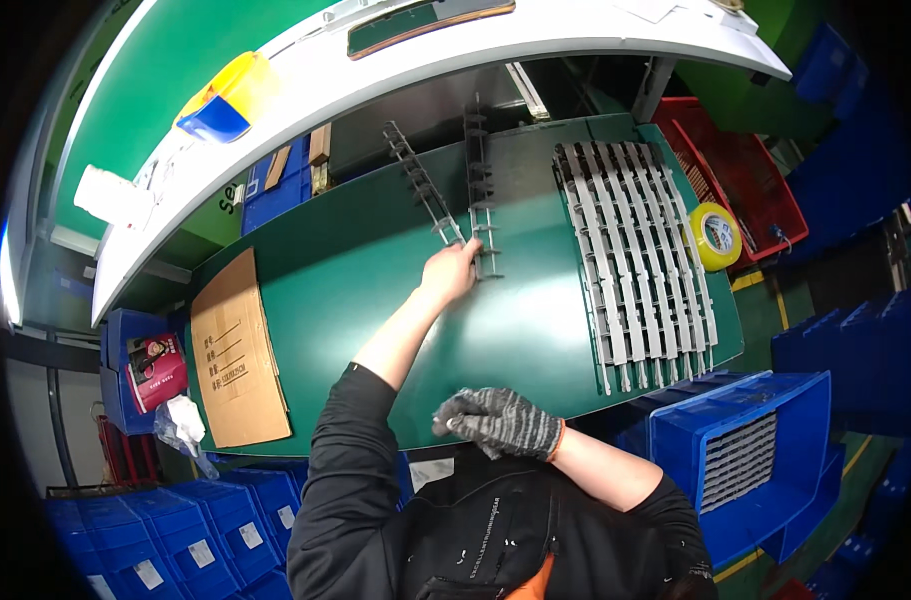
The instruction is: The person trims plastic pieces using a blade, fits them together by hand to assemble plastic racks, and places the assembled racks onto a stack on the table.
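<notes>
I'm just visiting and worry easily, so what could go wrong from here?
The left hand is bare at the two toothed strips, so its skin might get scraped. The tape roll sits by the right edge of the table and could be knocked off. The grey strips in rows end close to the near edge; a bump might shift one over it.

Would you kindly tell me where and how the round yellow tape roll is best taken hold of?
Probably by its outer rim, from the person's right: the round yellow tape roll turns its flat face to the camera, and the long grey metal strips crowd its left side.
</notes>
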The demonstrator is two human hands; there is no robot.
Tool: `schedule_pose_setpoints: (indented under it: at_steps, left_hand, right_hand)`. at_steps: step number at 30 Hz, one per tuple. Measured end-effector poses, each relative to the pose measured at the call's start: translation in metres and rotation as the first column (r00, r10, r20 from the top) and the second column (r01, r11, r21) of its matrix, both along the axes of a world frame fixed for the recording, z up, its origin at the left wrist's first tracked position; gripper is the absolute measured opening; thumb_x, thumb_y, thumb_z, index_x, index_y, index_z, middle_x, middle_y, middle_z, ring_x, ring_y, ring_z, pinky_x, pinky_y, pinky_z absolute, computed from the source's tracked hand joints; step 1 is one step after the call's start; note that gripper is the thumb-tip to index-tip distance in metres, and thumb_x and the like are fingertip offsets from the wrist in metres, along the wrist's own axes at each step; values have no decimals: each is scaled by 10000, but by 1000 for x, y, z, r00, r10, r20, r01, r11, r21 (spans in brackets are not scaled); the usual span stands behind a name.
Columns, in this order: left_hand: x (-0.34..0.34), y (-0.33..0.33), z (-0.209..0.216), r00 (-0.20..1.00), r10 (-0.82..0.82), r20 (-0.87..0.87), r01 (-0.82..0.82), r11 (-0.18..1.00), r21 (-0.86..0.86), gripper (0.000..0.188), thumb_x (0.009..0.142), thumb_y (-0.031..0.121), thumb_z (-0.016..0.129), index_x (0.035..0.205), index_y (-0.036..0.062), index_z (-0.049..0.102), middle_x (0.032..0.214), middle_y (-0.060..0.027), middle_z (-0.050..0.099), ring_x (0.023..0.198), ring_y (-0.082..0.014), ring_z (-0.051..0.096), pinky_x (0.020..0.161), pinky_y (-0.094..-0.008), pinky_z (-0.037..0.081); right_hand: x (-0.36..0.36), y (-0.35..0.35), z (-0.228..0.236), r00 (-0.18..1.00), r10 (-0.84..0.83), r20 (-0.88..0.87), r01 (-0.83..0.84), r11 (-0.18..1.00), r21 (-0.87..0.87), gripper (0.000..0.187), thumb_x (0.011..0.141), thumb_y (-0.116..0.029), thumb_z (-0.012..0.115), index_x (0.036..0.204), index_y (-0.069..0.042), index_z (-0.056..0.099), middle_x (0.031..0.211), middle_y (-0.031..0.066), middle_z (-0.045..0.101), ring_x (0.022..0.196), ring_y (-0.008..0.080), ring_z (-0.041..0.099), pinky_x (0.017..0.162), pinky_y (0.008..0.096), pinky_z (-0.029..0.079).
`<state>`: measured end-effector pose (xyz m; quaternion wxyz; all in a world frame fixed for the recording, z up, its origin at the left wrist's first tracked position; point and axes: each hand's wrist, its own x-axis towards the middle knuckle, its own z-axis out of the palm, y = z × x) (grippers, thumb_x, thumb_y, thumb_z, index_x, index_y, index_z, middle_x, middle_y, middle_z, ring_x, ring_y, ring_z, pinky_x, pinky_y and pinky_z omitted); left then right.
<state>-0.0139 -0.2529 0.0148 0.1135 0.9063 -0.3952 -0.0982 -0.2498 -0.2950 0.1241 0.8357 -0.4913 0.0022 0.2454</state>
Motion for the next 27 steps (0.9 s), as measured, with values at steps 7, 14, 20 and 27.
schedule_pose_setpoints:
  at_steps: [7, 14, 20, 27]
  left_hand:
    - [-139, 126, 11, 987, -24, -159, 15, 998, -55, 331, 763, 216, 574, 1076, 127, 510, 869, -111, 588, 821, -295, 585, 682, -390, 480]
    - [-139, 154, 12, 860, 415, -297, -494, 823, -280, 299, 764, 215, 614, 1017, 59, 575, 814, -88, 608, 691, -206, 589, 654, -323, 479]
    - [-130, 109, -28, 848, 530, 22, -516, 833, -199, 487, 687, 281, 659, 1092, 49, 519, 916, -121, 599, 817, -273, 587, 754, -369, 459]
    - [-106, 155, -16, 599, 381, -705, -722, 638, -268, 206, 721, 90, 589, 898, 17, 510, 811, -106, 588, 716, -189, 608, 652, -314, 489]
  right_hand:
    - [-53, -29, -63, 869, -435, -235, 414, 900, -137, 200, 867, -218, 530, 917, -28, 570, 772, 64, 622, 392, 66, 461, 321, 167, 329]
    - [-101, -15, -108, 618, -557, -555, 619, 780, -92, 154, 867, -203, 530, 867, -51, 552, 697, 65, 584, 509, 131, 542, 351, 202, 365]
    - [-107, 4, -110, 745, -470, -473, 439, 880, -182, 257, 909, -304, 454, 886, -67, 549, 663, 45, 577, 474, 112, 529, 363, 211, 380]
    - [-58, -16, -87, 882, -382, -275, 313, 913, -264, 243, 894, -303, 491, 902, -74, 573, 619, 19, 569, 405, 61, 478, 331, 178, 327]
